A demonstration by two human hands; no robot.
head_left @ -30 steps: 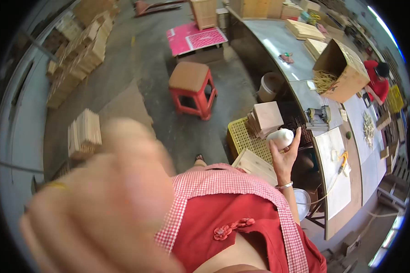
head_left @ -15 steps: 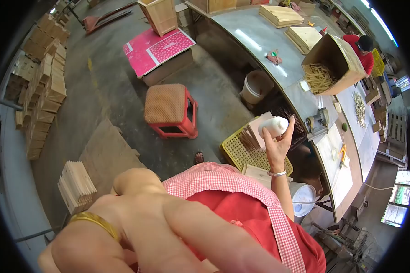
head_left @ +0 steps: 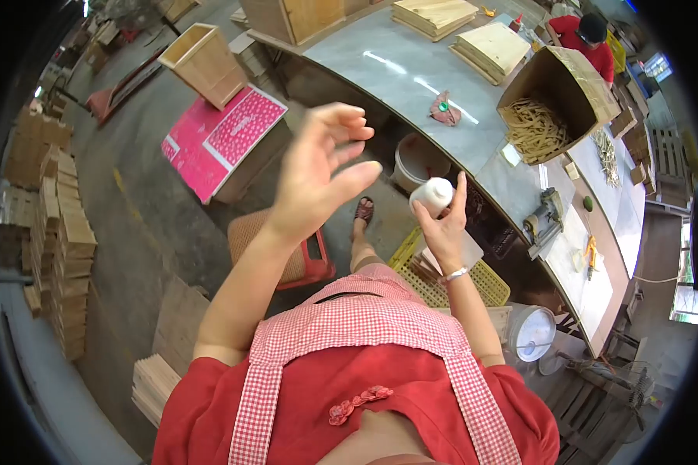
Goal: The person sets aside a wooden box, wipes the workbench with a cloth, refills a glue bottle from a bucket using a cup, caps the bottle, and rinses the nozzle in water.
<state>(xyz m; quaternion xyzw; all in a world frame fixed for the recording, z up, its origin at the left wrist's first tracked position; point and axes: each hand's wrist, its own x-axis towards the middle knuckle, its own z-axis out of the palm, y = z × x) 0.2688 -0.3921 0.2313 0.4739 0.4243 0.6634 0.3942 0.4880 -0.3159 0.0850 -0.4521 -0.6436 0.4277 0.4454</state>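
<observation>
A white plastic bottle (head_left: pixel 433 195) is gripped in my right hand (head_left: pixel 444 236), between the thumb and fingers, its rounded white end toward me. A bracelet circles that wrist. To the left, my left hand (head_left: pixel 310 174) is raised in the air, slightly blurred, its fingers loosely curled and apart with nothing in them. Below the bottle, a yellow plastic basket (head_left: pixel 485 288) holds thin wooden boards. Beneath my left forearm stands a red stool (head_left: pixel 315 270) with a woven brown seat, partly covered by the arm.
A long grey table (head_left: pixel 349 58) curves along the right, bearing stacked wooden panels (head_left: pixel 488 50), a carton (head_left: pixel 589 101) of wooden strips and a metal clamp-like tool (head_left: pixel 547 217). A white bucket (head_left: pixel 423 159) stands beneath. A wooden box (head_left: pixel 205 66) sits on a pink-covered stand (head_left: pixel 202 167). Beyond is a person in red (head_left: pixel 585 46).
My left hand has moved from close to the camera out to the front. The bottle stays in my right hand, now tipped more toward me. The view has shifted, and a sandaled foot reaches further forward.
</observation>
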